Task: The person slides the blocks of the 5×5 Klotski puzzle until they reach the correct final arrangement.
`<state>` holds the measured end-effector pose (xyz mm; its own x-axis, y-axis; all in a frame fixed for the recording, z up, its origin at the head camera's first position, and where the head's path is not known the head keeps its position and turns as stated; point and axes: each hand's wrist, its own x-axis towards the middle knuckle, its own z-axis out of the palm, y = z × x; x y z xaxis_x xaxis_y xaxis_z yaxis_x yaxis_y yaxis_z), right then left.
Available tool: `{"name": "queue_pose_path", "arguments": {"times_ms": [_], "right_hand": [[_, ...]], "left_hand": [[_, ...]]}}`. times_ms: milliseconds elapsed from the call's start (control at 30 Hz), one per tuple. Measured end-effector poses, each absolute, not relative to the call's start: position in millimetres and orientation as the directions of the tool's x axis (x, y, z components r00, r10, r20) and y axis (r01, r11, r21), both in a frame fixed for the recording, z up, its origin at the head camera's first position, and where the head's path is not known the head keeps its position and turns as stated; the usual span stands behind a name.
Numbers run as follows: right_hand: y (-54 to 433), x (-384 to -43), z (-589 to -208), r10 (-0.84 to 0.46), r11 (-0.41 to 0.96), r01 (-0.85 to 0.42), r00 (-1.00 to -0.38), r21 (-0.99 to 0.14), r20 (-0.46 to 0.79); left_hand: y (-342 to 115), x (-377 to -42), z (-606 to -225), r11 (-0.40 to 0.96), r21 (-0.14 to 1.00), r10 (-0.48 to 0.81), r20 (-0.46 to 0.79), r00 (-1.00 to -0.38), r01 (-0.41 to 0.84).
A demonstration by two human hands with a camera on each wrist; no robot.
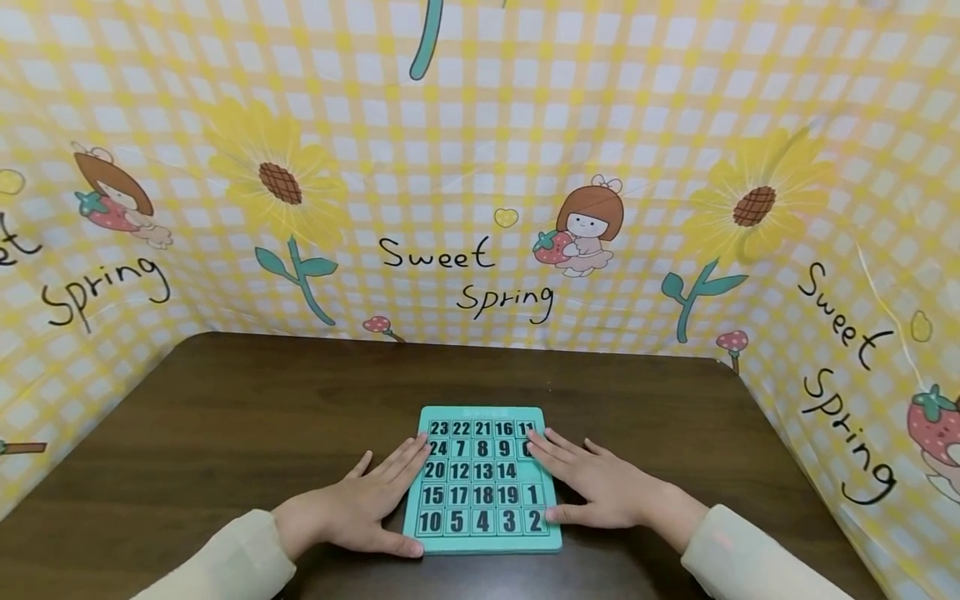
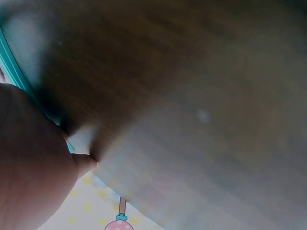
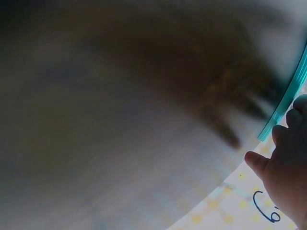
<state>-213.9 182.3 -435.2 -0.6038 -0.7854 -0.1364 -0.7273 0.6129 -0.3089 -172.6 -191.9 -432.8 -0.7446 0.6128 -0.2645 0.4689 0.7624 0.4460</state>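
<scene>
A turquoise number slide puzzle (image 1: 483, 546) lies flat on the brown table, its tiles marked with black numbers. At the right end of its third row, beside the 14 tile (image 1: 507, 472), there is a gap without a tile. My left hand (image 1: 360, 508) lies along the puzzle's left edge, straight fingertips by the 24 tile and thumb at the near left corner. From the other side my right hand (image 1: 603, 483) reaches over the rim. Its extended fingertips rest on the right-hand tiles of the top two rows, partly covering them, while the thumb touches the edge beside the 2 tile (image 1: 534, 522).
The dark wooden table (image 1: 300, 392) extends around the puzzle. A yellow checked cloth (image 1: 450, 167) with printed flowers and words hangs behind it and along both sides. Pale sleeves (image 1: 225, 562) cover both forearms.
</scene>
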Motion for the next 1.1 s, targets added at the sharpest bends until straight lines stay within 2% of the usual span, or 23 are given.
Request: {"name": "queue_pose_path", "arguments": {"times_ms": [400,533,1100], "right_hand": [[188,-174,-436,-0.864,0.501,-0.815,-0.493,-0.293,-0.105],[188,-175,-436,-0.865,0.499,-0.822,-0.490,-0.273,-0.104],[186,-197,-440,-0.829,0.558,-0.787,-0.546,-0.263,-0.122]], "left_hand": [[-194,-173,-430,0.780,0.421,0.595,-0.267,-0.758,0.463],[-194,-173,-432,0.782,0.418,0.592,-0.268,-0.760,0.462],[-191,-173,-432,0.775,0.430,0.600,-0.269,-0.753,0.463]]}}
